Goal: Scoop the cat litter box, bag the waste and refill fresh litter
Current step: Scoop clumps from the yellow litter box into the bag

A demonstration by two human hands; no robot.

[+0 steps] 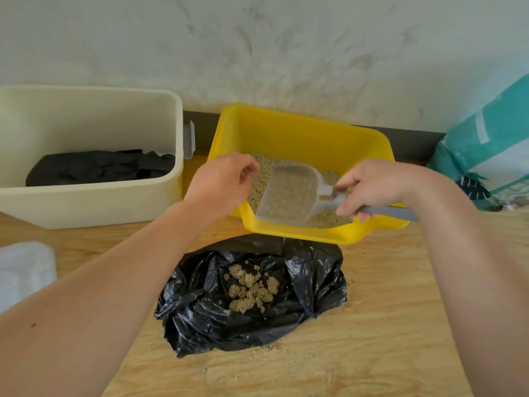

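Right hand (pixel 369 187) grips the translucent litter scoop (pixel 289 193) over the yellow litter box (pixel 300 130), centre frame; left hand (pixel 220 181) hovers loosely curled, empty. Tipped early, clumps could miss the slack black bag (pixel 200 310) below, scattering across the worktop (pixel 400 310).

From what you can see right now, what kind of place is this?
Probably a home pet-care corner, though I cannot be sure. A yellow litter box sits on a wooden surface by a rough plastered wall, the right hand holds a scoop over it, and a black bag holds litter clumps.
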